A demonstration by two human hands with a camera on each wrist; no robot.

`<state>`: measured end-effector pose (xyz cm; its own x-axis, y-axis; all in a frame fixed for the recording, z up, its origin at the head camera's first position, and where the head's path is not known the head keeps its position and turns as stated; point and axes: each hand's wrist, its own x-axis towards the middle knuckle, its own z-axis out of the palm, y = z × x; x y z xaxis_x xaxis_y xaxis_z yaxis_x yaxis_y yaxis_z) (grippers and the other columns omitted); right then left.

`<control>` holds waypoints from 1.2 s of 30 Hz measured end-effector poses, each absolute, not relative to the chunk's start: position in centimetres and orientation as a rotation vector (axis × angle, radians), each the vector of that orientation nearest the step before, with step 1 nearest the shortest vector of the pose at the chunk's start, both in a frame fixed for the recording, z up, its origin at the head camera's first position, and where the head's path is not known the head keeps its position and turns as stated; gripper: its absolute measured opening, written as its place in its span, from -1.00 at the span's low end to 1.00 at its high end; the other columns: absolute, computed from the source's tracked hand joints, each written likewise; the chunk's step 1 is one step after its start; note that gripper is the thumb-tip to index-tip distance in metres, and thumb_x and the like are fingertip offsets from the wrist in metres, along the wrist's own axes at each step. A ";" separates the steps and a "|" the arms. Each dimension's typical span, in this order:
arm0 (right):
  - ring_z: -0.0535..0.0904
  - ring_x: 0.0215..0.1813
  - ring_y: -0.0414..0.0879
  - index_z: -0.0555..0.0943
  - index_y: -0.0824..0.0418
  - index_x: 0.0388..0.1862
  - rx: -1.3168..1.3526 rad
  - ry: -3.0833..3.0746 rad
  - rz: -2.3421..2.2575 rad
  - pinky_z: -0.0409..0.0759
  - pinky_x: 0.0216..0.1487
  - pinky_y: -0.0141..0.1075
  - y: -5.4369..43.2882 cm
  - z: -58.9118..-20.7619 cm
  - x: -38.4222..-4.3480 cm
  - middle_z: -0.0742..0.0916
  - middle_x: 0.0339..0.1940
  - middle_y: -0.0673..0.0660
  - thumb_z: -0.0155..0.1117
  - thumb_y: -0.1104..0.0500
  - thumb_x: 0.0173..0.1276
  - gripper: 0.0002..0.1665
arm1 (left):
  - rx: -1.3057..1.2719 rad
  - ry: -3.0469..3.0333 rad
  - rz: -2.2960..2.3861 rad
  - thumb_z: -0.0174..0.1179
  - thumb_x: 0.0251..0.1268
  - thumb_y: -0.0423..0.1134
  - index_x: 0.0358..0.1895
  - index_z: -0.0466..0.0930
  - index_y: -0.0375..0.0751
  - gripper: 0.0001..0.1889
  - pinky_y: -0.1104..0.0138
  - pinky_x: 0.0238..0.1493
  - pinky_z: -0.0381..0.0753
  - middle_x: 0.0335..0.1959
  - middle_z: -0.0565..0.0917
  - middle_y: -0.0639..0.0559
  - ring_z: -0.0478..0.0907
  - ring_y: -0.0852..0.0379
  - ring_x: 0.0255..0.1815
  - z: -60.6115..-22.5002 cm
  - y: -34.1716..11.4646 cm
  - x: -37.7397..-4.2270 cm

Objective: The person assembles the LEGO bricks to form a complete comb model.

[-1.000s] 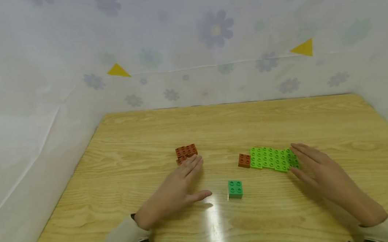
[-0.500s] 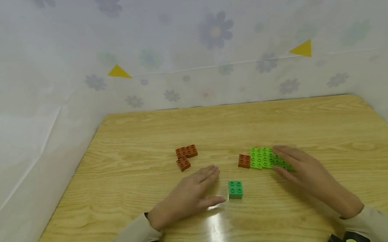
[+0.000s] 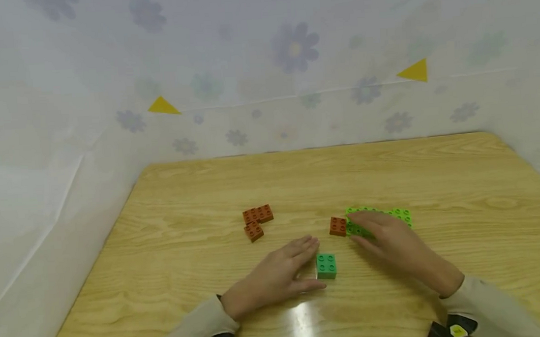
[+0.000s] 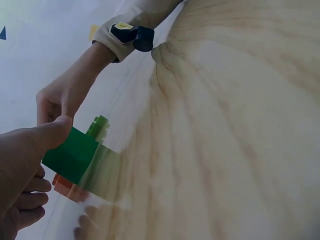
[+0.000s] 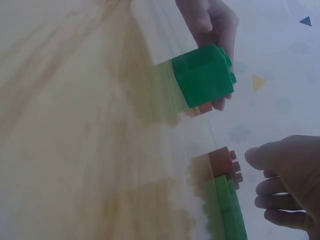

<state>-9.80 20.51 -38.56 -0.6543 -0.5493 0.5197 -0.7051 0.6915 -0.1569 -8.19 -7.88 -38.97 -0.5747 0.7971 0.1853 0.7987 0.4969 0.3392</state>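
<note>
My left hand (image 3: 277,275) is just left of the dark green toy brick (image 3: 326,266), fingers extended, thumb apart on the near side; I cannot tell whether it touches. In the left wrist view the thumb (image 4: 52,132) overlaps the brick (image 4: 72,156). My right hand (image 3: 395,246) hovers over the lime green bricks (image 3: 403,216), hiding their middle, with its fingertips close to a reddish-brown brick (image 3: 337,226) at their left end. The right wrist view has this hand (image 5: 295,180) beside the brown brick (image 5: 222,162), holding nothing.
Several reddish-brown bricks (image 3: 257,215) lie in a small cluster left of centre on the wooden table (image 3: 197,187). A flower-patterned white sheet (image 3: 229,89) with yellow triangles hangs behind the table and along its left side.
My left hand has moved right, from the brown cluster to the dark green brick. The right hand has slid left along the lime green bricks. The bricks stay where they were.
</note>
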 end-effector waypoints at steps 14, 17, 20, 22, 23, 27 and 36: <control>0.65 -0.04 0.21 0.66 0.37 -0.02 0.957 -2.494 0.443 0.63 -0.03 0.08 18.8 -38.9 -10.6 0.74 -0.10 0.28 0.55 0.19 -0.01 -0.46 | -1.431 -2.618 -1.042 0.22 0.34 -0.05 0.29 0.44 -0.32 -0.44 0.37 0.31 0.37 0.26 0.50 -0.17 0.42 0.08 0.31 -40.1 -7.0 -8.7; 0.64 -0.04 0.19 0.67 0.37 -0.04 0.956 -2.504 0.443 0.62 -0.02 0.08 18.6 -39.0 -10.7 0.74 -0.11 0.27 0.55 0.18 0.01 -0.48 | -1.379 -2.609 -1.131 0.28 0.29 -0.10 0.25 0.47 -0.33 -0.46 0.40 0.29 0.39 0.22 0.53 -0.17 0.47 0.07 0.26 -40.4 -7.1 -9.0; 0.64 -0.05 0.17 0.68 0.36 -0.08 0.962 -2.503 0.428 0.63 -0.03 0.06 18.5 -39.1 -10.9 0.75 -0.15 0.26 0.56 0.17 0.01 -0.51 | -1.334 -2.613 -1.183 0.32 0.25 -0.13 0.23 0.50 -0.33 -0.46 0.42 0.27 0.40 0.21 0.54 -0.15 0.49 0.06 0.24 -40.5 -7.3 -9.4; 0.65 -0.06 0.16 0.68 0.36 -0.10 0.974 -2.492 0.417 0.63 -0.04 0.05 18.4 -39.1 -11.0 0.75 -0.17 0.25 0.57 0.17 0.00 -0.53 | -1.319 -2.628 -1.212 0.32 0.25 -0.13 0.24 0.49 -0.32 -0.46 0.41 0.27 0.41 0.21 0.55 -0.14 0.49 0.07 0.24 -40.6 -7.4 -9.6; 0.65 -0.07 0.15 0.69 0.35 -0.12 0.979 -2.487 0.416 0.64 -0.04 0.04 18.3 -39.2 -11.0 0.76 -0.18 0.24 0.57 0.18 0.00 -0.54 | -1.315 -2.635 -1.223 0.32 0.25 -0.13 0.24 0.49 -0.32 -0.46 0.41 0.27 0.41 0.21 0.55 -0.13 0.49 0.08 0.24 -40.6 -7.4 -9.6; 0.66 -0.11 0.11 0.71 0.32 -0.16 0.994 -2.468 0.423 0.65 -0.07 0.01 18.1 -39.2 -11.1 0.76 -0.23 0.19 0.58 0.19 -0.02 -0.58 | -1.300 -2.656 -1.262 0.33 0.24 -0.13 0.23 0.50 -0.29 -0.47 0.40 0.27 0.42 0.19 0.57 -0.09 0.50 0.10 0.22 -40.8 -7.5 -9.9; 0.69 -0.19 0.05 0.70 0.36 -0.13 0.970 -2.440 0.616 0.70 -0.20 -0.08 18.0 -38.4 -10.3 0.76 -0.22 0.19 0.58 0.32 -0.07 -0.55 | -1.315 -2.613 -1.302 0.38 0.18 -0.17 0.18 0.55 -0.29 -0.49 0.43 0.23 0.46 0.12 0.63 -0.08 0.55 0.13 0.16 -40.9 -7.4 -10.4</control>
<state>-10.35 18.00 -38.42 -0.6568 -0.5209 0.5453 -0.7172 0.6548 -0.2384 -10.36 -7.38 -40.86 -0.6610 0.6945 0.2843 0.6451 0.3323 0.6880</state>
